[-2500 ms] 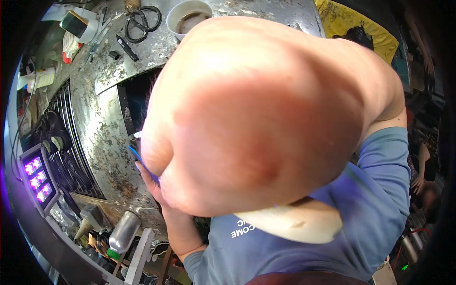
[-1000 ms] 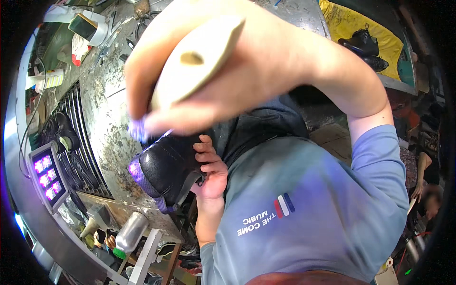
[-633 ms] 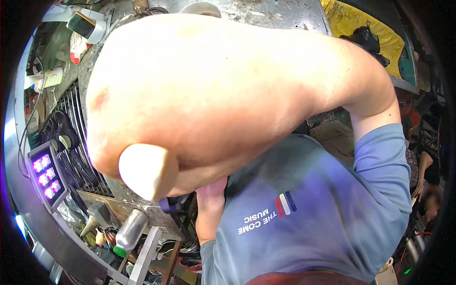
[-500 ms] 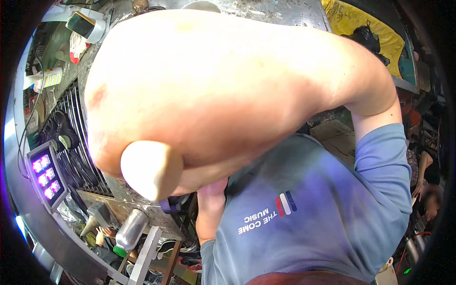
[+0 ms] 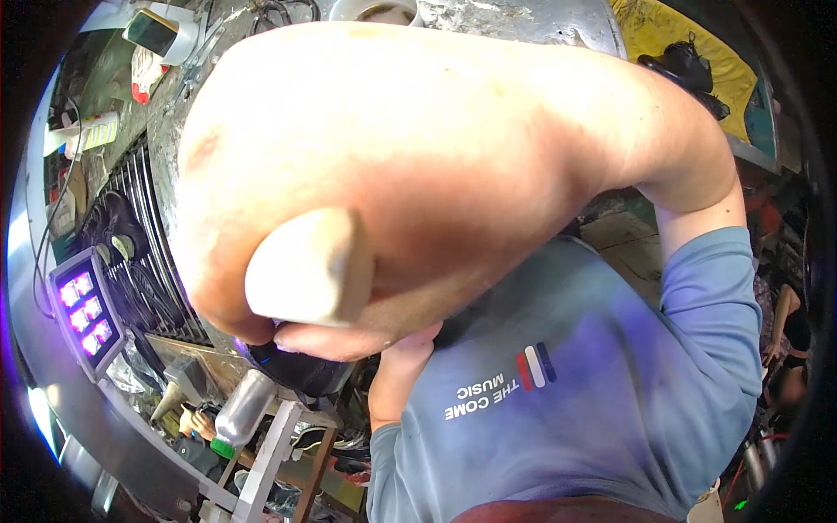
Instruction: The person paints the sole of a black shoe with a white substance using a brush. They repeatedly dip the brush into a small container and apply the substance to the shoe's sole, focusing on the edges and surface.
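Barely shifted, your right hand point(image 5: 418, 174) stays clenched on a pale wooden handle point(image 5: 309, 268); your left hand point(image 5: 403, 359) steadies a black shoe point(image 5: 301, 366), grip unclear.

Cluttered workshop. Worn, stained metal workbench point(image 5: 523, 17) along the top, scissors point(image 5: 283, 10) and a bowl point(image 5: 370, 10) on it. Ribbed metal rack point(image 5: 144, 218) at left; beside it a panel of purple lights point(image 5: 83, 309). Yellow cloth point(image 5: 697, 52) upper right. Silver bottle point(image 5: 240, 410) on a low shelf.

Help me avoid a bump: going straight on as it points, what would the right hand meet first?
Probably the black shoe under the right hand and its wooden handle, held by the left hand; depth unclear.
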`<state>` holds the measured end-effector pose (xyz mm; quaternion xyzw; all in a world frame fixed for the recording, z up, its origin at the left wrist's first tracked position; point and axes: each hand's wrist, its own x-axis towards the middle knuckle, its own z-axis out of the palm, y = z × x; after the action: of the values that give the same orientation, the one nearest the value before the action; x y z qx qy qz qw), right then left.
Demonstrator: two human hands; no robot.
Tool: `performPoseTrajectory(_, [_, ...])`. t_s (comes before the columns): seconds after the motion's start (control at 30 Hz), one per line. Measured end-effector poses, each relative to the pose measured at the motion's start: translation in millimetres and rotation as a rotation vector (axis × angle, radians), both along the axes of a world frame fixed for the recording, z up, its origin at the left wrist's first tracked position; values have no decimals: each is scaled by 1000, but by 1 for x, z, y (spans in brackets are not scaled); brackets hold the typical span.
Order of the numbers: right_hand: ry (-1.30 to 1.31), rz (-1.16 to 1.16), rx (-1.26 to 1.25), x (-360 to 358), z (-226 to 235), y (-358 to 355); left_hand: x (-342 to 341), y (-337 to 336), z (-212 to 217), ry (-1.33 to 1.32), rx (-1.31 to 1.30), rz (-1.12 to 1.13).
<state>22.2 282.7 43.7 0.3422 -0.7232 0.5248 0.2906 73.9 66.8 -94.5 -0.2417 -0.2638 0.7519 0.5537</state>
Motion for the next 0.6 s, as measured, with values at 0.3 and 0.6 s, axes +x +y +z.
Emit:
performPoseTrajectory(0.3, [-2, 47, -61, 7, -14, -1, 11, 21, 11, -6, 216, 1])
performPoseTrajectory(0.6, [3, 100, -106, 12, -22, -8, 15, 32, 9, 0, 432, 47])
